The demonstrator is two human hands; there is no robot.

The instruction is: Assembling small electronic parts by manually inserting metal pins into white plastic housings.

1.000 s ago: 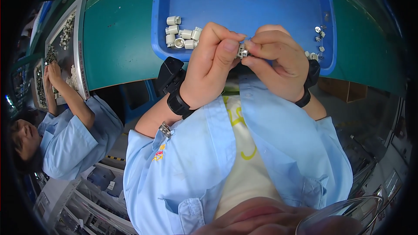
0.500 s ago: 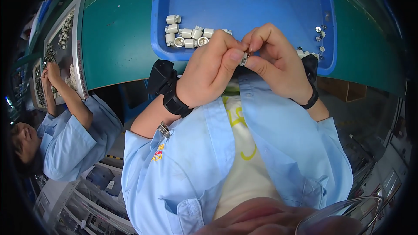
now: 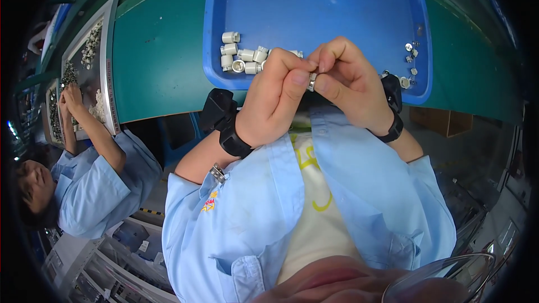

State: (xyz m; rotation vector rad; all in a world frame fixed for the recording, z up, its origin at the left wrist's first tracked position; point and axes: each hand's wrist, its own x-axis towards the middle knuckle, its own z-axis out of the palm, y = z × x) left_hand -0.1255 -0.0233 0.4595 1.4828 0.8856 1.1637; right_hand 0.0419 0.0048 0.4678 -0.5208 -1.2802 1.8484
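1. Blue plastic tray (image 3: 320, 3), over near edge: pinching small silver-and-white fitting (image 3: 311, 83) between thumb and forefinger of left hand (image 3: 269, 98).
2. Touching fitting with thumb of right hand (image 3: 356, 85), curling forefinger just above; cannot tell whether gripping.
3. Noting white cylindrical sockets (image 3: 231, 37) clustering at tray's near-left corner, small metal pieces (image 3: 409, 47) lying by right wall.
4. Wearing black wristbands (image 3: 233, 141) and light-blue shirt (image 3: 247, 213).

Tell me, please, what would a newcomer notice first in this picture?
The big blue tray at the top middle likely draws the eye first, with white cylinders grouped at its lower left. In front of its lower edge, the left hand and right hand hold a small silvery part between them. At far left, a co-worker in light blue reaches over a metal-framed tray.
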